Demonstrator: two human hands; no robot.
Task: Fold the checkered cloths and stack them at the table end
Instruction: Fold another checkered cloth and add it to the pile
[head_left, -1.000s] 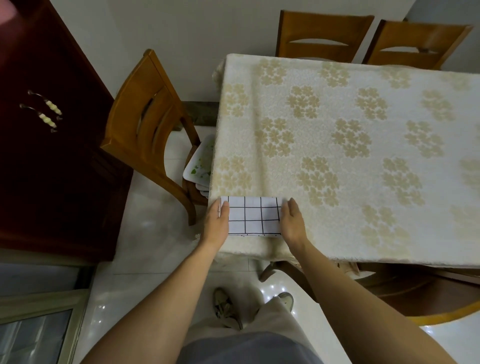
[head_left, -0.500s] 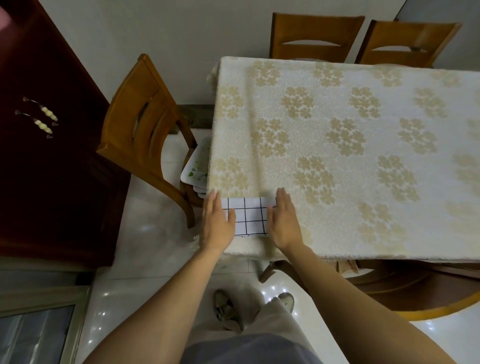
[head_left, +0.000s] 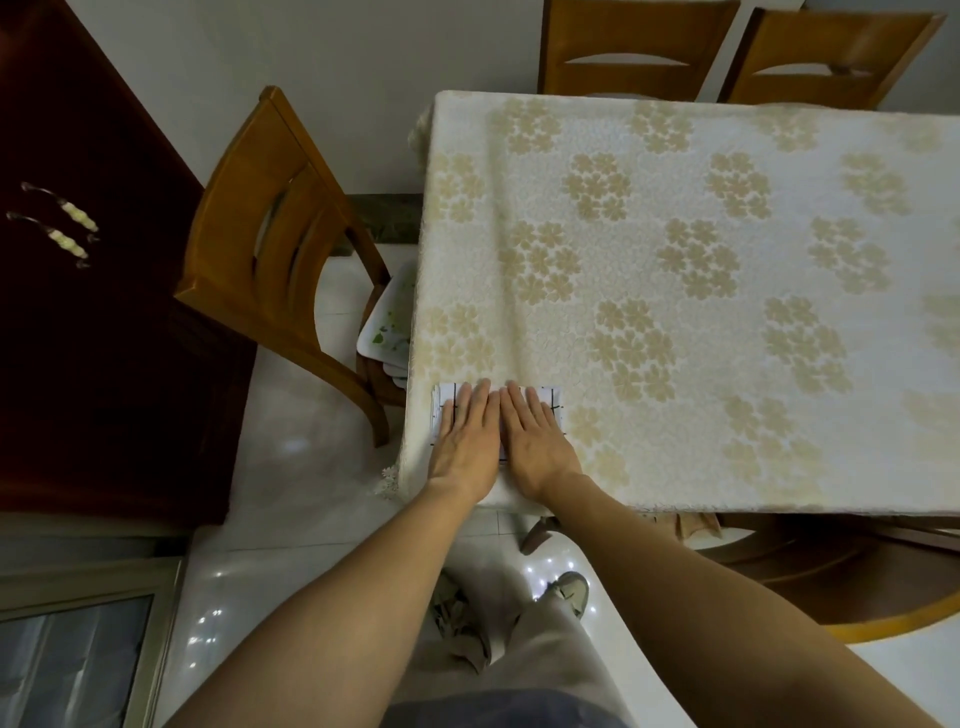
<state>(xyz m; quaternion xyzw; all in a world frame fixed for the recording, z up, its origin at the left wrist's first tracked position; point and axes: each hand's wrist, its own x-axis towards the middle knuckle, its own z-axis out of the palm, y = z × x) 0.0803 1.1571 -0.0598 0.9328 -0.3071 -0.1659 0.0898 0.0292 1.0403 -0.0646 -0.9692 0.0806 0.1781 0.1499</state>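
A folded white cloth with a black grid (head_left: 445, 402) lies at the near left corner of the table (head_left: 675, 270), which wears a cream tablecloth with beige flowers. My left hand (head_left: 465, 441) and my right hand (head_left: 535, 441) lie flat on top of it, side by side, fingers straight and pointing away from me, index fingers nearly touching. The hands hide most of the cloth; only its left strip and its far right corner show.
A wooden chair (head_left: 270, 244) stands left of the table with white trays (head_left: 387, 327) stacked on its seat. Two more chairs (head_left: 634, 47) stand at the far side and one at the near right. A dark cabinet (head_left: 93, 312) fills the left.
Both hands slid inward from the cloth's left and right edges and now meet over its middle, pressing it flat. The cloth itself stays in the same spot.
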